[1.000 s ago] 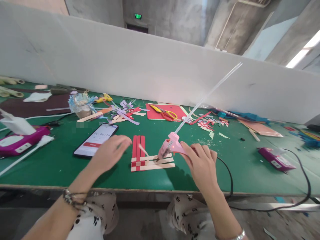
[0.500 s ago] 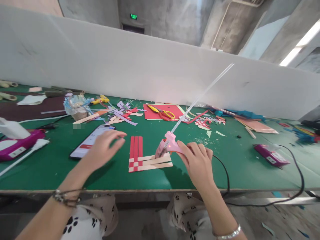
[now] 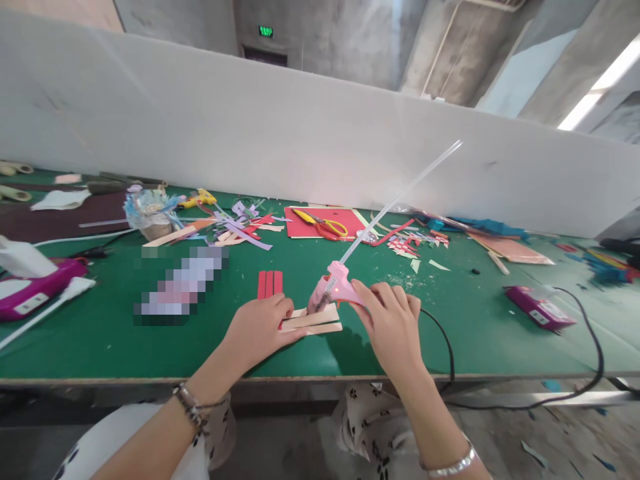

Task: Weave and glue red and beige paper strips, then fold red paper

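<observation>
In my right hand (image 3: 393, 320) is a pink hot glue gun (image 3: 340, 283), its handle wrapped by the fingers. A long clear glue stick (image 3: 400, 198) juts up from its back. The nozzle points down at the upper cream strip, and whether it touches cannot be made out. My left hand (image 3: 257, 328) presses and pinches the woven paper strips at their crossing, which it covers. Red strips (image 3: 270, 284) run away from me there, and cream strips (image 3: 320, 321) lie toward the right.
A blurred phone-shaped patch (image 3: 183, 283) lies left. Behind are scissors (image 3: 320, 223) on red paper (image 3: 297, 230), paper scraps (image 3: 245, 227), a yellow glue gun (image 3: 200, 198) and a wrapped bundle (image 3: 153, 210). Purple power blocks (image 3: 537, 310) sit at both sides; a black cable (image 3: 450, 347) hangs over the front edge.
My left hand has moved right and down from beside the phone onto the woven strips and closed there. The glue gun in my right hand stays over the cream strips, its stick tilted slightly lower.
</observation>
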Tool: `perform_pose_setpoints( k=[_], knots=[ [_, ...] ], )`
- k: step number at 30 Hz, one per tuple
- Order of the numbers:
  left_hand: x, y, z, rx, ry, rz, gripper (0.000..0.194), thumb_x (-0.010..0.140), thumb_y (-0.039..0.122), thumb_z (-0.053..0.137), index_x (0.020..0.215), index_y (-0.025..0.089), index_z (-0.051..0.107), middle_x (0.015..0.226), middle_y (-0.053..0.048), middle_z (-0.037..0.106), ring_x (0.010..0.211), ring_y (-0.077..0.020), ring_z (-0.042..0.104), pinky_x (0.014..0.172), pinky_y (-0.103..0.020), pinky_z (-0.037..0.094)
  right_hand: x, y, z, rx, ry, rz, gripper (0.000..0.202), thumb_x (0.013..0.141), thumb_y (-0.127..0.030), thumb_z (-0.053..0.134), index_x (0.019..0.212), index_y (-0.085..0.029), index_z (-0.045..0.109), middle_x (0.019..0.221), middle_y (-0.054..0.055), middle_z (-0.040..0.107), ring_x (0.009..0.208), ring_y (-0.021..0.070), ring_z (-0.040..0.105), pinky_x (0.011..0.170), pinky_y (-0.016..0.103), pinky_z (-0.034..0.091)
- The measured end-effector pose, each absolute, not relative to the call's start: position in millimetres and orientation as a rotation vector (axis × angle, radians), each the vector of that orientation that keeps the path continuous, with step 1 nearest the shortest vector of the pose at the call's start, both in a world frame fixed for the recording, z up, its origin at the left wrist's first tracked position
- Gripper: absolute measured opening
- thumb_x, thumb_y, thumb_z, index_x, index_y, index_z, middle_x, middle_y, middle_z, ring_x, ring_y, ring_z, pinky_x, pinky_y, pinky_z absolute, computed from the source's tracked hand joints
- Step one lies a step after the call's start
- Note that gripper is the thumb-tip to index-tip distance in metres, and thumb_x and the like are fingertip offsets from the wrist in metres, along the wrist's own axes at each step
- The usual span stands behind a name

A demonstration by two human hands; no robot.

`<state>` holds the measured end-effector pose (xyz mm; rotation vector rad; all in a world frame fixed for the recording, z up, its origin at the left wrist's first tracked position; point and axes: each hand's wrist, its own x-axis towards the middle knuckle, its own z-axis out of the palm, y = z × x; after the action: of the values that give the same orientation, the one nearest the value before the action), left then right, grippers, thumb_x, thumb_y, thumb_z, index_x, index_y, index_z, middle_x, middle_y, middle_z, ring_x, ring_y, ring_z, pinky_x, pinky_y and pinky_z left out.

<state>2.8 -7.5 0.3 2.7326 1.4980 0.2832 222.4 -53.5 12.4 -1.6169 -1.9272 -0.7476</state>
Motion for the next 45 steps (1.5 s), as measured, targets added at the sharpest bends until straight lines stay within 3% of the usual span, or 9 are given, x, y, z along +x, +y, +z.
perform_pose_setpoints(
  k=[7, 14, 18, 22, 27, 34, 45],
  knots=[
    [9, -9, -3, 2.717, 1.516, 0.254, 0.029, 0.080, 0.049, 0.048, 0.078, 0.021, 0.055, 0.069, 0.001, 0.061, 0.059, -0.0155, 0.056, 0.048, -0.024, 0.024, 223, -53, 13, -1.606, -1.924, -0.749, 0.022, 0.086, -0.032, 0.050, 0.104, -0.024, 0.060, 0.077, 0.001, 0.056, 0.075, 0.0153, 0.044, 0.068, 0.030, 0.025],
    [1, -8, -5, 2.668, 1.404, 0.376, 0.025, 0.083, 0.043, 0.046, 0.074, 0.020, 0.054, 0.067, 0.002, 0.060, 0.058, -0.0127, 0.054, 0.052, -0.022, 0.029, 224, -52, 11, -1.620, -1.923, -0.723, 0.022, 0.086, -0.032, 0.049, 0.103, -0.024, 0.059, 0.078, 0.001, 0.055, 0.075, 0.0152, 0.044, 0.068, 0.030, 0.025],
    [-5, -10, -4, 2.587, 1.323, 0.424, 0.027, 0.084, 0.043, 0.042, 0.082, 0.020, 0.057, 0.075, 0.000, 0.063, 0.064, -0.0132, 0.057, 0.056, -0.022, 0.034, 224, -52, 12, -1.622, -1.930, -0.713, 0.023, 0.086, -0.032, 0.050, 0.105, -0.024, 0.059, 0.079, 0.002, 0.056, 0.075, 0.0153, 0.044, 0.069, 0.030, 0.025],
    [-8, -13, 0, 2.468, 1.327, 0.491, 0.029, 0.085, 0.041, 0.039, 0.088, 0.020, 0.059, 0.069, 0.001, 0.063, 0.060, -0.0122, 0.056, 0.054, -0.020, 0.035, 225, -52, 11, -1.643, -1.947, -0.716, 0.025, 0.086, -0.032, 0.050, 0.108, -0.024, 0.058, 0.081, 0.002, 0.055, 0.076, 0.0156, 0.044, 0.068, 0.031, 0.026],
    [-6, -15, 4, 2.441, 1.419, 0.516, 0.033, 0.084, 0.036, 0.035, 0.071, 0.017, 0.059, 0.058, -0.002, 0.061, 0.052, -0.0131, 0.054, 0.051, -0.021, 0.033, 227, -52, 9, -1.661, -1.980, -0.706, 0.033, 0.083, -0.038, 0.052, 0.111, -0.022, 0.056, 0.084, 0.003, 0.053, 0.078, 0.0170, 0.044, 0.068, 0.031, 0.027],
    [-6, -15, 0, 2.358, 1.443, 0.540, 0.030, 0.085, 0.033, 0.033, 0.078, 0.019, 0.059, 0.060, 0.000, 0.063, 0.055, -0.0146, 0.058, 0.053, -0.022, 0.035, 235, -51, 7, -1.634, -1.997, -0.655, 0.034, 0.084, -0.040, 0.049, 0.113, -0.023, 0.053, 0.086, 0.004, 0.055, 0.078, 0.0172, 0.044, 0.068, 0.030, 0.027],
    [-6, -14, 3, 2.348, 1.435, 0.519, 0.035, 0.086, 0.035, 0.031, 0.071, 0.018, 0.057, 0.057, -0.001, 0.063, 0.053, -0.0143, 0.057, 0.052, -0.022, 0.035, 242, -55, 7, -1.639, -1.940, -0.731, 0.026, 0.089, -0.032, 0.042, 0.110, -0.023, 0.055, 0.085, 0.004, 0.057, 0.075, 0.0171, 0.044, 0.066, 0.030, 0.026]
  ],
)
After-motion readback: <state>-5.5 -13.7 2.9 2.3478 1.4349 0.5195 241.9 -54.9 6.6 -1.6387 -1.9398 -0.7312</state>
